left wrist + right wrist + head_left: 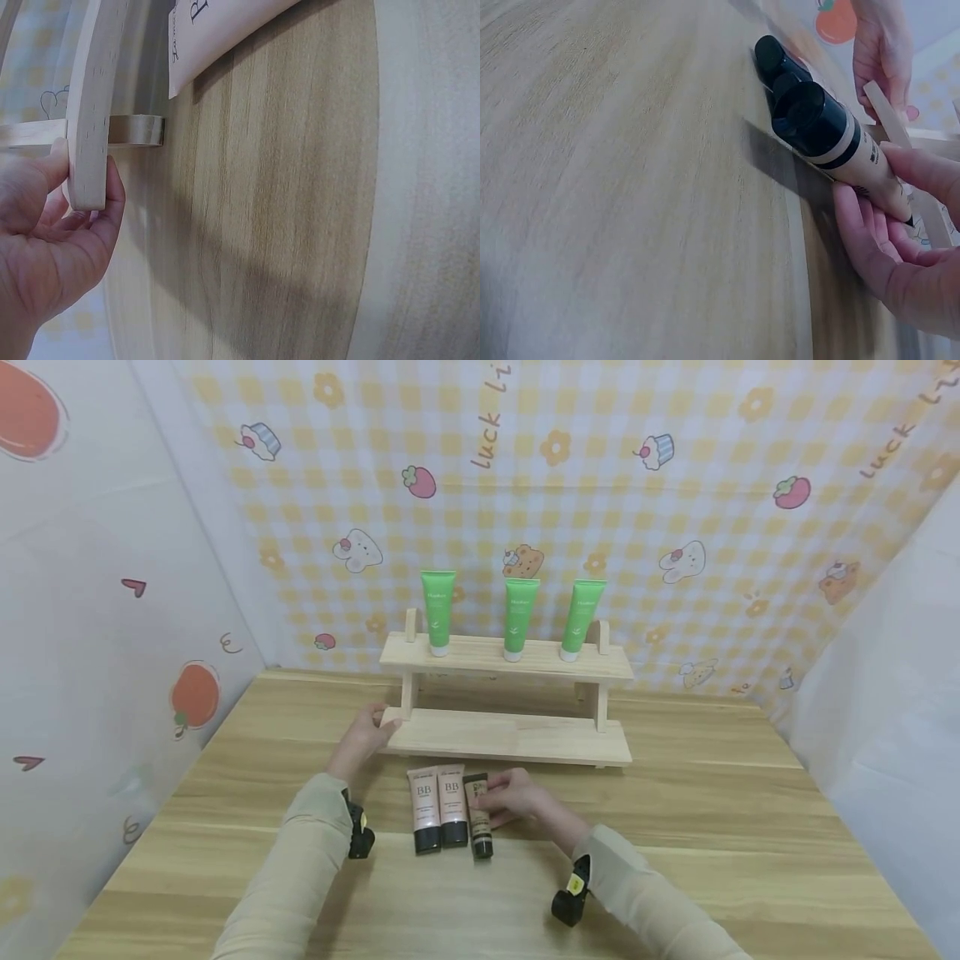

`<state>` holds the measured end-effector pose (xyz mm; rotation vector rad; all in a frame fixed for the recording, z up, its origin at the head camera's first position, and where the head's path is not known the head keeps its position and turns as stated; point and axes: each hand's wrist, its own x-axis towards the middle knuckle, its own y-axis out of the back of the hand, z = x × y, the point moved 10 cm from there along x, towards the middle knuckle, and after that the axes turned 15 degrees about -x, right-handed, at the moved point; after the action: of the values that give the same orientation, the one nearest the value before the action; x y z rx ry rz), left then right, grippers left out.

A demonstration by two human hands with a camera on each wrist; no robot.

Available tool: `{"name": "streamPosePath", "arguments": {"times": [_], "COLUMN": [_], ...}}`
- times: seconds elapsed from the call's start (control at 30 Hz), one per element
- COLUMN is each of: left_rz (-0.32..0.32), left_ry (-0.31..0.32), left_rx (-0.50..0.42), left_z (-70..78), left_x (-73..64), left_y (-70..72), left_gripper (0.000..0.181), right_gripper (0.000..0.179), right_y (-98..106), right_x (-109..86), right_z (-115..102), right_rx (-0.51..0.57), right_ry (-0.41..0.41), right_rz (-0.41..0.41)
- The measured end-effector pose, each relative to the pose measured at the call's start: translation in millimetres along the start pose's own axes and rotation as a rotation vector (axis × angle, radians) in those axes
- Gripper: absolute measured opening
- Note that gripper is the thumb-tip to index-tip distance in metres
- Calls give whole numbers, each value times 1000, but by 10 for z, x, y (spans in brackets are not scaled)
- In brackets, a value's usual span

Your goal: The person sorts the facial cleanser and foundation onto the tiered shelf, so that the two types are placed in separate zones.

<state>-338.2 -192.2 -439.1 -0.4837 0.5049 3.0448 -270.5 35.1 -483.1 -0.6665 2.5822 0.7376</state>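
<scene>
Head view from above, facing forward and down, wrist views close-up, shelf (510, 737) in all three

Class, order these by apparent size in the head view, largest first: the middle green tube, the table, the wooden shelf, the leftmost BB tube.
1. Table
2. Wooden shelf
3. Middle green tube and leftmost BB tube: too alike to rank; the second lies nearer the camera.
</scene>
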Motion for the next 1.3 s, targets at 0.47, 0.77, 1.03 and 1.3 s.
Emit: {"name": "streamPosePath", "arguments": {"times": [0.47,0.77,1.03,1.3], "left_rz": [-5,1,-2,4], "left_ry": [16,2,-3,-6], "left_rx": [19,18,18,5], "left_z": [-37,-30,-28,-31], "left_x": [-3,23,25,25], "left_y": [-6,7,13,24], "left_gripper": [59,58,59,60], "right_gripper": [65,67,64,63], "right_y": [61,79,95,91], "right_x": [-24,4,46,79], "right_z": [-202,-323,-405,-484], "right_rx": [-35,-79,-72,-40], "right_ry": [61,58,61,56], "right_rz": [8,-2,5,1]}}
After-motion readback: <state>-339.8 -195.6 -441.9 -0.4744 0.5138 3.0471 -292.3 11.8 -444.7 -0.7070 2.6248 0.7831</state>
